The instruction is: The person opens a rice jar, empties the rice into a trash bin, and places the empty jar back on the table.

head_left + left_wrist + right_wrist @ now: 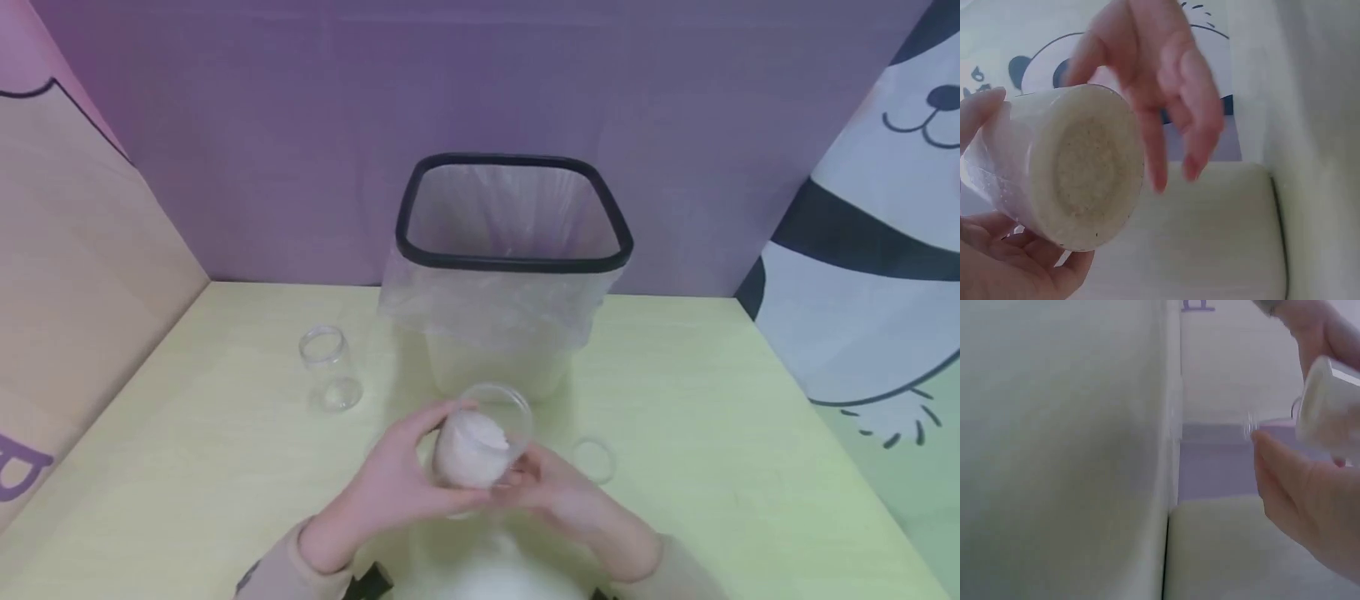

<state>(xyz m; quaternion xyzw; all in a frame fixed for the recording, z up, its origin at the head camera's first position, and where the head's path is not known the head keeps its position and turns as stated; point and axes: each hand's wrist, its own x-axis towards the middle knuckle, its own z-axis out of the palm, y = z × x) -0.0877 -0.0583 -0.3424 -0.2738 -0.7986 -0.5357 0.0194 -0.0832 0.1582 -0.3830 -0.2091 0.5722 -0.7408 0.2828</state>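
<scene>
My left hand [401, 475] grips a clear jar [480, 446] holding a white mass, fingers and thumb around its side. The jar is tilted above the table, and its round base [1088, 169] faces the left wrist view. Beside the jar, my right hand [558, 492] has loosely extended fingers; the left wrist view shows this hand [1160, 81] blurred and apart from the base. Whether it touches the jar elsewhere cannot be told. In the right wrist view the jar [1332, 415] lies between the left hand [1322, 328] and right hand [1310, 500].
A bin with a black rim [517, 265] and a clear liner [510, 308] stands beyond my hands. To the left, a second clear jar [331, 371] stands on the pale table [225, 467]. A thin transparent round piece [594, 461] lies right of my hands.
</scene>
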